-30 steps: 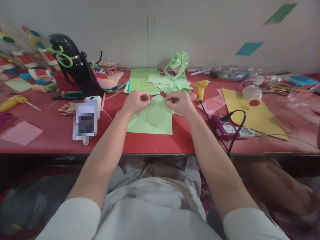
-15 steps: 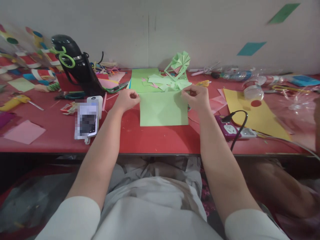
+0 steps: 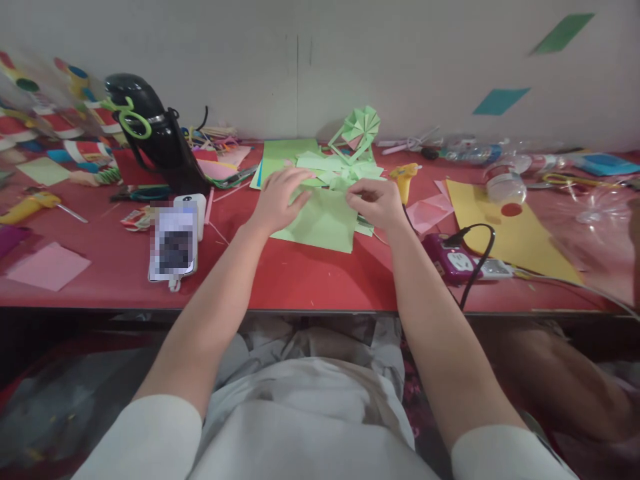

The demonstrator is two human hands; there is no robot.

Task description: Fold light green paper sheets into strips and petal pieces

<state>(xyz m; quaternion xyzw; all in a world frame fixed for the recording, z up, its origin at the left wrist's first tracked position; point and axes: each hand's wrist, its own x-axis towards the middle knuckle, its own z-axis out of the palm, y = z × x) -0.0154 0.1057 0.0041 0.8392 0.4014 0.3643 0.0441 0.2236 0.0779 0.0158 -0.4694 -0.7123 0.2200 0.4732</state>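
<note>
Seemingly positioning green sheet (image 3: 323,221) near front edge of table (image 3: 310,287): right hand (image 3: 377,199) pinches its corner; left hand (image 3: 280,199) loosely spread over it. Next move likely calls for steadying.

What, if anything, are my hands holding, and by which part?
Your right hand pinches the light green paper sheet at its far right corner; your left hand is open over its left side, contact unclear.

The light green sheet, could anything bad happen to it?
The light green sheet might slip or crease: the right hand pinches near its corner while the left hand spreads over its other side. Loose green scraps just behind could get brushed about. The black cable could perhaps snag the right forearm beside it.
</note>
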